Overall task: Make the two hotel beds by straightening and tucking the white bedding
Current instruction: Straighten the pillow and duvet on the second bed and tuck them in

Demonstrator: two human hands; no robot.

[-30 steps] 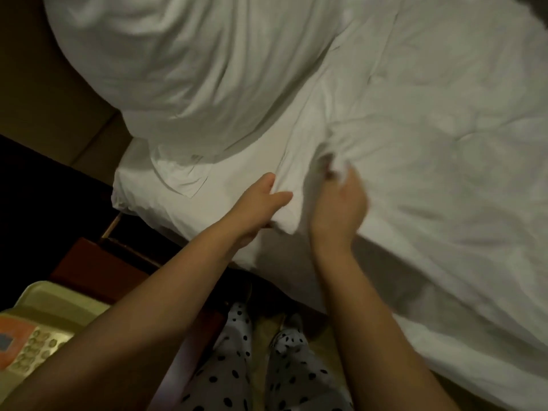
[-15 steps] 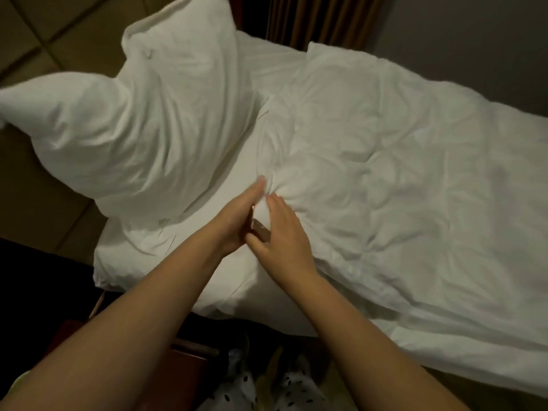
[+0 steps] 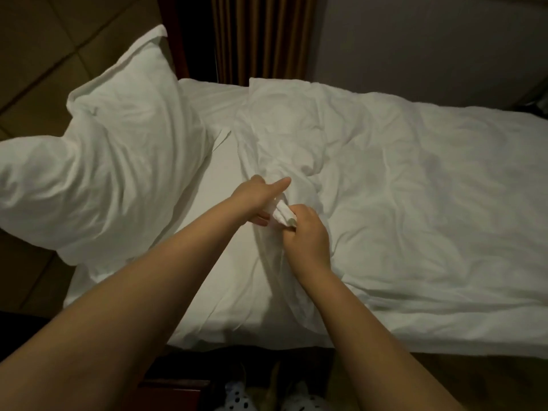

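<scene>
Beside bare sheet [image 3: 228, 185], duvet edge [image 3: 281, 214]

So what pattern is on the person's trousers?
The trousers are white with black dots, head view.

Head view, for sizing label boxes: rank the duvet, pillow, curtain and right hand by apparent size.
Largest first:
duvet
pillow
curtain
right hand
The hand is nearest the camera, so it looks enlarged.

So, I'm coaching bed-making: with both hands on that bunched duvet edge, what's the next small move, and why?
Probably draw the left hand and right hand apart to stretch the duvet edge flat: it is gathered into a wad between them, with creases radiating from it.
</scene>
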